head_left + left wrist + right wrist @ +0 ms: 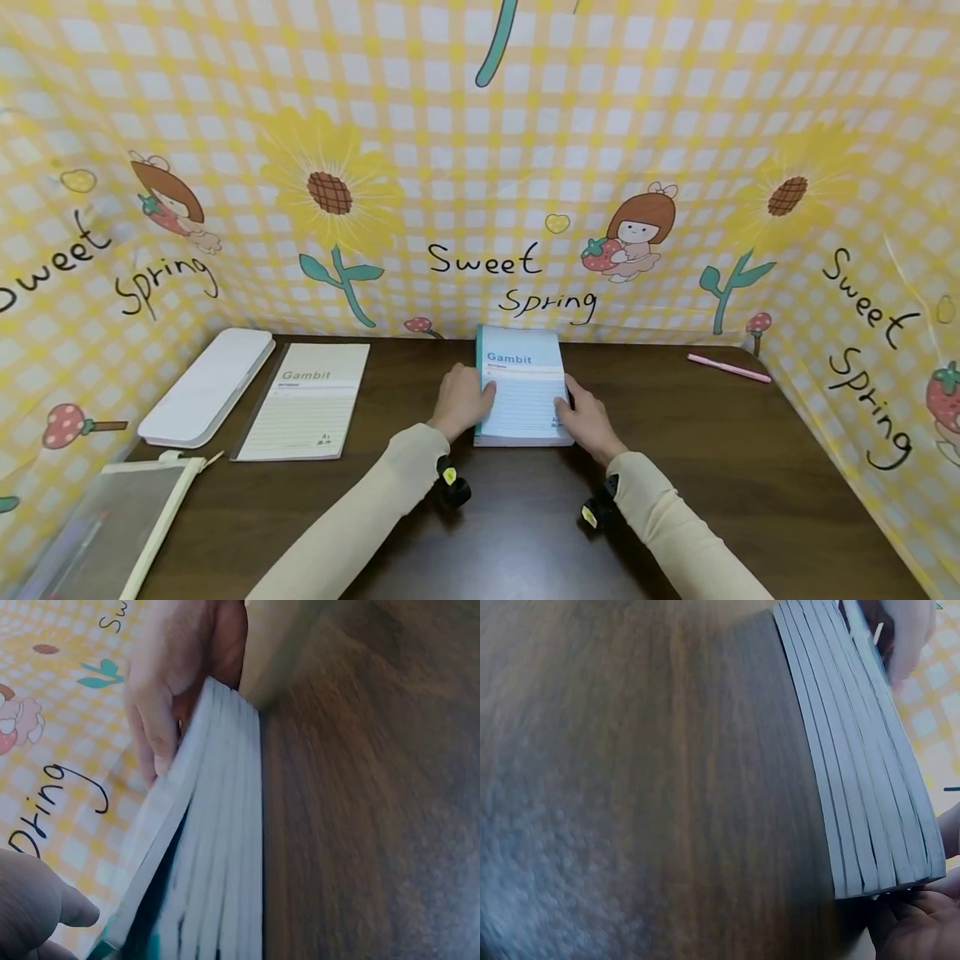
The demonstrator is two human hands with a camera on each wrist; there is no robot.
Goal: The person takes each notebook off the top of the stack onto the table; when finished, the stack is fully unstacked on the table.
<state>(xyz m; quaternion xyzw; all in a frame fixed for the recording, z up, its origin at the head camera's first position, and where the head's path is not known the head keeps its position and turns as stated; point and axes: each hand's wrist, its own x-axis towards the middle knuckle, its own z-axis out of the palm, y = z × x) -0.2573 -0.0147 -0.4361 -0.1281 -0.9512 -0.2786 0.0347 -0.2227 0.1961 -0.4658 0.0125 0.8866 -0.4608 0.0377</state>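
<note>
A stack of notebooks [855, 765] stands in the middle of the table, topped by a blue Gambit notebook [525, 408] with a teal spine. My left hand [463, 400] grips the top notebook at its spine side, thumb over the cover. In the left wrist view a dark gap shows under this notebook near the spine, so that side is raised off those below. My right hand [588, 419] holds the stack's right edge, its thumb on the cover and its fingers [911, 926] against the side. The far fingers of both hands are partly hidden by the notebooks.
Left of the stack lies a cream Gambit notebook [303, 417], beside a white case [206, 387]. A zip pouch [142, 508] with pens in it lies at the front left. One pink pen [727, 367] rests at the back right. Patterned cloth [480, 167] borders the table's back and sides.
</note>
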